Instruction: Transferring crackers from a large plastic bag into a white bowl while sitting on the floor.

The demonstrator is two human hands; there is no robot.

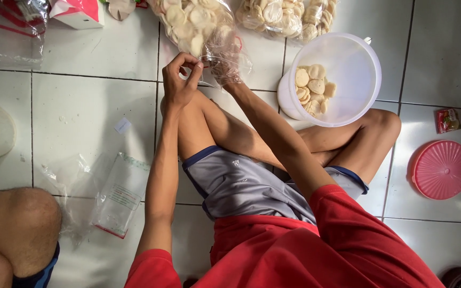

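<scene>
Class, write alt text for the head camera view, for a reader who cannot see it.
A person sitting cross-legged on a white tiled floor pinches the neck of a clear bag of round crackers with the left hand and right hand. A white tub holding a few crackers stands by their knee, a pink lid beside it, and empty plastic bags lie at left.

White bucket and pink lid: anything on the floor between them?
Head view: the person's bent knee fills most of the stretch between the white bucket and the pink lid. A small red packet lies just above the lid. Otherwise bare tile.
</scene>
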